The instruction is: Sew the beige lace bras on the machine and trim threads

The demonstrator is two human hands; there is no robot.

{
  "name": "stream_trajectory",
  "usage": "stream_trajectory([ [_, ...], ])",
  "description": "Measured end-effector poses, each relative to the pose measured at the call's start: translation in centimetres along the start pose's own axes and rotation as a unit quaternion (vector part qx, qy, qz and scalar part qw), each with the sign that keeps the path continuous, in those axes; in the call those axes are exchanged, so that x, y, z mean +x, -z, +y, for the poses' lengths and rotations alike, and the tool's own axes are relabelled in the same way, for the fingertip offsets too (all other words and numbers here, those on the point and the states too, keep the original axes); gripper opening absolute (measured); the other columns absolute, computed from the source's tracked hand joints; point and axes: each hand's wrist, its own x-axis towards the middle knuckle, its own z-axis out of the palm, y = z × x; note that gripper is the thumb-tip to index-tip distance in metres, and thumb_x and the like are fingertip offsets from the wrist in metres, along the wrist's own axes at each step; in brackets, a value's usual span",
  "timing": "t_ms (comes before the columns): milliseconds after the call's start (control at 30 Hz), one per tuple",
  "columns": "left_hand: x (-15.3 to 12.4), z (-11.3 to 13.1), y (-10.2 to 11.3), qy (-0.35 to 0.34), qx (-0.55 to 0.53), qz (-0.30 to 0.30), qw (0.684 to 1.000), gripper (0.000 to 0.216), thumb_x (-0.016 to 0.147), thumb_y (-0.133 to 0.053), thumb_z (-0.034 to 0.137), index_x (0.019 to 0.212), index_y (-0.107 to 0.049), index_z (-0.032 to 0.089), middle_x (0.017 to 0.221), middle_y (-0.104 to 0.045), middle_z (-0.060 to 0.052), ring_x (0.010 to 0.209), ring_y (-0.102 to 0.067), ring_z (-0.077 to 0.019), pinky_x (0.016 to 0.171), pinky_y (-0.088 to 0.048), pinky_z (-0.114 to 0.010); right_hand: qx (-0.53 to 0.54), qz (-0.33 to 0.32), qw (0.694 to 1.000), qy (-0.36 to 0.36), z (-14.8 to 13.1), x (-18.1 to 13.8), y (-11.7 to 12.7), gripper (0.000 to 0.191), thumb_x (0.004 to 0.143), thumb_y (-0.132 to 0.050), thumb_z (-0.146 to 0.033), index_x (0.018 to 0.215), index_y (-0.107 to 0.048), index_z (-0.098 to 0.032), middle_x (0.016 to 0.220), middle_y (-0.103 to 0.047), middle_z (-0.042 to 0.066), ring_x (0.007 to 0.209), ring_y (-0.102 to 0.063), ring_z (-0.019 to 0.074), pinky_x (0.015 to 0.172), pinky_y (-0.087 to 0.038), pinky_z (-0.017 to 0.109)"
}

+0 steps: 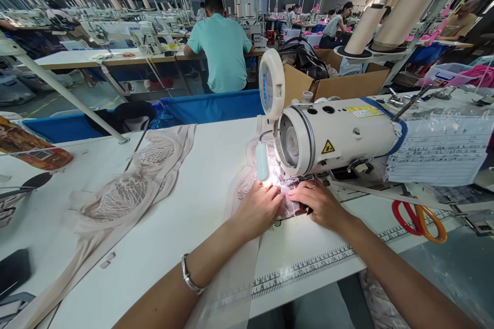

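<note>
A pale pink lace bra (pixel 244 181) lies partly under the head of a white sewing machine (pixel 339 133), lit by a small lamp (pixel 262 161). My left hand (pixel 259 208) grips the fabric just left of the needle area, its fingers bent and close together. From the right, my right hand (pixel 319 203) holds the edge of the same bra, fingers pressed together by the machine's foot. My fingers partly hide the needle and the stitched edge. Sheer fabric trails from the bra toward the table's front edge.
Another lace bra (pixel 125 198) lies on the white table (pixel 200 205) at left. Scissors (pixel 419 218) with red and orange handles lie right of my right hand, near a printed ruler (pixel 309 270). A cardboard box (pixel 347 85) stands behind the machine; a person (pixel 219 51) sits ahead.
</note>
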Motion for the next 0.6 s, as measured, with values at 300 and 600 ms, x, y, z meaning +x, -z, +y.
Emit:
stream_trajectory([
  [300, 0.27, 1.04, -0.66, -0.089, 0.012, -0.030, 0.996, 0.030, 0.102, -0.036, 0.010, 0.109, -0.065, 0.011, 0.103, -0.067, -0.010, 0.090, -0.059, -0.0220, 0.082, -0.048, -0.036, 0.011, -0.025, 0.999, -0.030, 0.07, -0.03, -0.12, 0.056, 0.076, -0.038, 0.007, 0.119, -0.065, -0.018, 0.114, -0.073, 0.007, 0.101, -0.065, 0.0224, 0.077, -0.057, 0.035],
  [600, 0.08, 0.63, 0.14, -0.030, -0.016, -0.035, 0.999, 0.032, 0.092, -0.049, 0.009, 0.122, -0.061, 0.012, 0.121, -0.066, -0.013, 0.109, -0.059, -0.0282, 0.098, -0.041, -0.047, 0.033, 0.029, 0.999, -0.009, -0.33, 0.32, 0.47, 0.036, 0.079, -0.043, 0.005, 0.085, -0.067, -0.021, 0.092, -0.075, 0.003, 0.078, -0.061, 0.0188, 0.069, -0.050, 0.033],
])
